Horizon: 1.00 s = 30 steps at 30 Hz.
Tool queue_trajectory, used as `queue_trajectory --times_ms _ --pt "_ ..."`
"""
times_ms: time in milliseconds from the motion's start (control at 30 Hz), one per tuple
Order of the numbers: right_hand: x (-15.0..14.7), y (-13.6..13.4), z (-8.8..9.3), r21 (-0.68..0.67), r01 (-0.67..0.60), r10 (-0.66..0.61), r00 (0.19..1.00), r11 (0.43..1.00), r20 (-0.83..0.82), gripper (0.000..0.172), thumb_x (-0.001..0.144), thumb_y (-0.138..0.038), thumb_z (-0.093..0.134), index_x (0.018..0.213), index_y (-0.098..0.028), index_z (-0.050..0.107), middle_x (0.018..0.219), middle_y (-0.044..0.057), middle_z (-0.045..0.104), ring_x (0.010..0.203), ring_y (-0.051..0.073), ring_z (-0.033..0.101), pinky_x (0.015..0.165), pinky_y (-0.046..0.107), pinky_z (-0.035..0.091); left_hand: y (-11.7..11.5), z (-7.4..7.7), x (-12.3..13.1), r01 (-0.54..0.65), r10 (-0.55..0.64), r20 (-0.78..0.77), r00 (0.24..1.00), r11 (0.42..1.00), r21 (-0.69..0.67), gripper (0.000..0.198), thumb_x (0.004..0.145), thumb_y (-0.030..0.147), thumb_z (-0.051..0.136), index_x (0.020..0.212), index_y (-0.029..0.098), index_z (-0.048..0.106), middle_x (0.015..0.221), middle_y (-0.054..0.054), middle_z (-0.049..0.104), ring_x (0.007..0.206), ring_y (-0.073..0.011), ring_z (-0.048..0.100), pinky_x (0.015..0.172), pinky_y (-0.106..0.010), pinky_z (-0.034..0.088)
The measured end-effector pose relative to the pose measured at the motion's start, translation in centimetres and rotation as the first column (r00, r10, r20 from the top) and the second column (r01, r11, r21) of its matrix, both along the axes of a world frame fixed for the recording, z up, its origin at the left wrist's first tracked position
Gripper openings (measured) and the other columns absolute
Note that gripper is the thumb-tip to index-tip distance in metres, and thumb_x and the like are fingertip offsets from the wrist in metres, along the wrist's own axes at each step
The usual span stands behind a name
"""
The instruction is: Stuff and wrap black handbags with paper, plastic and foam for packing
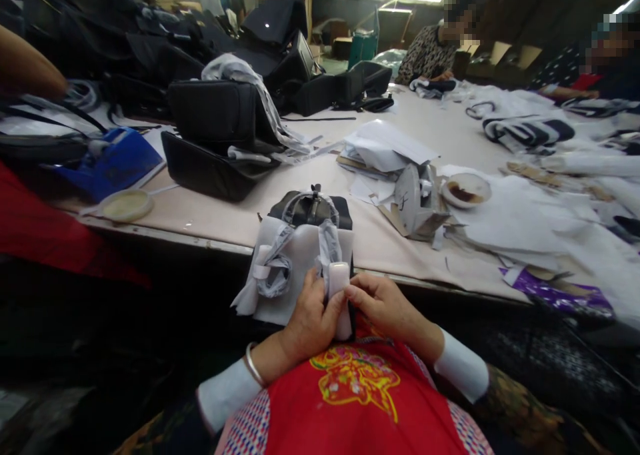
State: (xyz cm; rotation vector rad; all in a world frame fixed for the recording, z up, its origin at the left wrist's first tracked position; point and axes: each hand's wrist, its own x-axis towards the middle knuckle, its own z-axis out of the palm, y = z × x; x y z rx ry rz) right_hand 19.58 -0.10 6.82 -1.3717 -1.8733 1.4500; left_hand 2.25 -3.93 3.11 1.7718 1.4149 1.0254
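A small black handbag leans against the table edge before me, its front covered by a white foam sheet. Its handles are wrapped in clear plastic film, and a wrapped strap coil lies on the left of the sheet. My left hand is closed around a strip of white foam wrap at the bag's right side. With thumb and fingers pinched, my right hand grips the right edge of that same wrap. Whatever lies inside the wrap is hidden.
Black bags are piled at the back left. A blue box and a round lid lie on the left. To the right are a grey tape holder, a bowl of brown matter and paper scraps. Co-workers sit across the table.
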Motion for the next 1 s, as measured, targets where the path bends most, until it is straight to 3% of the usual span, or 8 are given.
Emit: queue_trajectory --times_ms 133,267,400,467,567,667,833,1000 --pt "0.3 -1.2 -0.9 -0.08 -0.026 0.02 0.997 0.996 -0.08 0.023 0.086 -0.035 0.06 0.085 -0.014 0.07 0.078 0.002 0.068 0.069 0.015 0.058 0.061 0.024 0.045 -0.1 0.1 0.0 0.026 -0.025 0.022 0.999 0.999 -0.032 0.034 0.098 0.039 0.045 0.105 0.011 0.063 0.118 -0.018 0.058 0.113 -0.0294 0.056 0.102 -0.048 0.046" --pt "0.2 -1.9 -1.2 -0.023 0.048 -0.05 0.995 0.999 -0.081 0.018 0.086 -0.027 0.058 0.075 -0.016 0.068 0.071 0.0 0.065 0.066 0.014 0.054 0.062 0.024 0.044 -0.1 0.1 0.0 0.065 -0.062 0.076 0.995 0.998 -0.028 0.045 0.102 0.045 0.033 0.108 0.014 0.064 0.12 -0.016 0.062 0.122 -0.0288 0.053 0.111 -0.05 0.037" --pt "0.1 -2.3 -1.5 0.039 0.079 -0.075 0.991 0.996 -0.11 0.019 0.087 -0.028 0.058 0.075 -0.016 0.067 0.073 0.0 0.065 0.067 0.014 0.054 0.064 0.025 0.045 0.0 -0.1 0.2 0.025 -0.014 0.128 0.992 0.996 -0.088 0.049 0.104 0.043 0.027 0.094 0.017 0.067 0.107 -0.011 0.07 0.123 -0.0259 0.054 0.119 -0.05 0.026" --pt "0.1 -2.5 -1.7 0.039 0.084 -0.078 0.987 0.996 -0.138 0.021 0.088 -0.03 0.057 0.075 -0.016 0.066 0.074 0.0 0.065 0.068 0.014 0.054 0.065 0.025 0.045 0.0 -0.1 0.3 -0.018 0.032 0.125 0.992 0.993 -0.116 0.049 0.104 0.042 0.027 0.092 0.016 0.067 0.103 -0.011 0.07 0.12 -0.0256 0.056 0.118 -0.05 0.029" --pt "0.2 -2.7 -1.9 0.008 0.1 -0.097 0.979 0.995 -0.178 0.022 0.088 -0.031 0.057 0.075 -0.016 0.065 0.073 0.0 0.064 0.068 0.014 0.053 0.065 0.025 0.045 -0.1 -0.1 0.5 -0.04 0.049 0.089 0.995 0.995 -0.096 0.042 0.103 0.038 0.032 0.103 0.014 0.066 0.117 -0.015 0.067 0.118 -0.0253 0.057 0.113 -0.048 0.038" --pt "0.2 -2.9 -1.9 -0.005 0.126 -0.125 0.973 0.992 -0.195 0.022 0.088 -0.033 0.056 0.074 -0.017 0.064 0.072 0.0 0.063 0.067 0.014 0.052 0.064 0.025 0.045 -0.3 -0.3 0.5 -0.031 0.032 0.026 0.999 0.999 -0.032 0.038 0.103 0.034 0.033 0.111 0.013 0.064 0.126 -0.018 0.062 0.123 -0.0258 0.055 0.112 -0.048 0.039" --pt "-0.1 -3.0 -2.1 -0.049 0.157 -0.164 0.965 0.986 -0.206 0.023 0.087 -0.035 0.056 0.072 -0.018 0.061 0.067 -0.001 0.059 0.063 0.013 0.05 0.057 0.024 0.043 -0.3 -0.4 0.1 0.028 -0.028 0.016 0.999 1.0 -0.012 0.041 0.104 0.034 0.031 0.104 0.014 0.067 0.119 -0.015 0.065 0.122 -0.0251 0.055 0.111 -0.048 0.041" --pt "-0.5 -3.0 -2.0 -0.199 0.162 -0.206 0.953 0.967 -0.225 0.025 0.086 -0.04 0.056 0.071 -0.02 0.055 0.053 -0.004 0.05 0.049 0.011 0.045 0.045 0.022 0.038 -0.4 0.3 -0.1 0.137 -0.13 0.091 0.987 0.987 -0.081 0.048 0.105 0.037 0.027 0.105 0.017 0.07 0.114 -0.009 0.07 0.125 -0.0242 0.053 0.121 -0.05 0.024"
